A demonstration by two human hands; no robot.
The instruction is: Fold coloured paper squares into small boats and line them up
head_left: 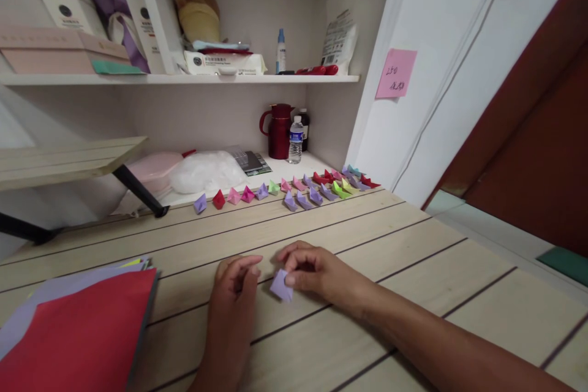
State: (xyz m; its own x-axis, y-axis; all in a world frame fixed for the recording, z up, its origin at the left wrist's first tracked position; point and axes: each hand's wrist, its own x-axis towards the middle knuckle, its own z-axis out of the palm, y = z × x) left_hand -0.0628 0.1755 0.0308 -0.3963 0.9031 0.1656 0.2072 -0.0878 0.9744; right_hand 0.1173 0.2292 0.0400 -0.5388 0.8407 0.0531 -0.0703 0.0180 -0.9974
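— Pale wood planks, is that the worktop?
— Yes, planks with dark seams between them. On the worktop's near left corner lies a paper stack, with a red sheet on top and lilac under it.
— And along the worktop's far edge?
— A row of boats, small folded paper ones in purple, red, pink and green. Past that edge stand a dark red jug and a bottle, side by side.
— The hands?
— Both are at the worktop's near middle, close but apart. The left hand rests loosely curled on the wood with nothing in it. The right hand pinches a lilac fold between thumb and fingertips.
— Where is the fold?
— Low at the worktop's near middle, between the two hands. Whether the left fingertips touch it, I cannot tell.
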